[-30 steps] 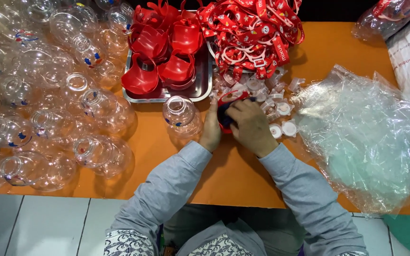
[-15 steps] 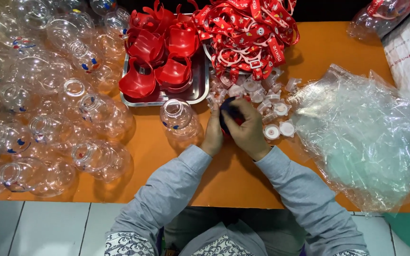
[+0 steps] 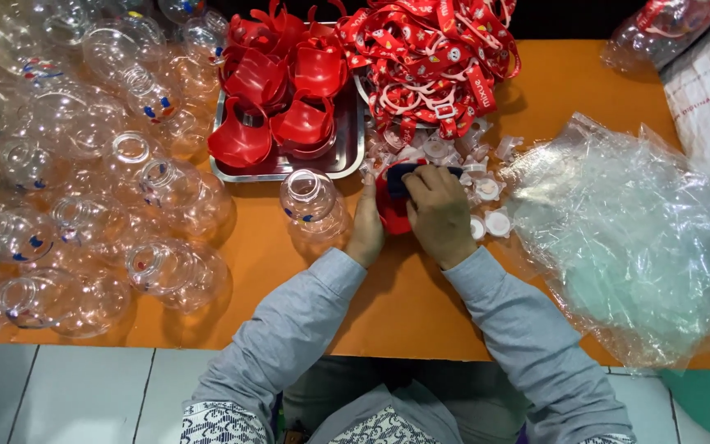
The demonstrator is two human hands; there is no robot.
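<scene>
Plastic sheeting (image 3: pixel 626 247), one crumpled heap, lies right of your grip. Clear jars (image 3: pixel 84 189), too many to count, crowd its left; one jar (image 3: pixel 310 201) stands just beside. Beyond it, one metal tray (image 3: pixel 347 156) holds about five red lids (image 3: pixel 277 90). Your left hand (image 3: pixel 367 226) and right hand (image 3: pixel 439 215) are both closed on one red lid (image 3: pixel 389 215), hiding most of it.

An orange table (image 3: pixel 618 90) fills most of the view under even, bright light. Below its near edge lies a floor (image 3: pixel 67 395) of pale grey tiles with dark joints.
</scene>
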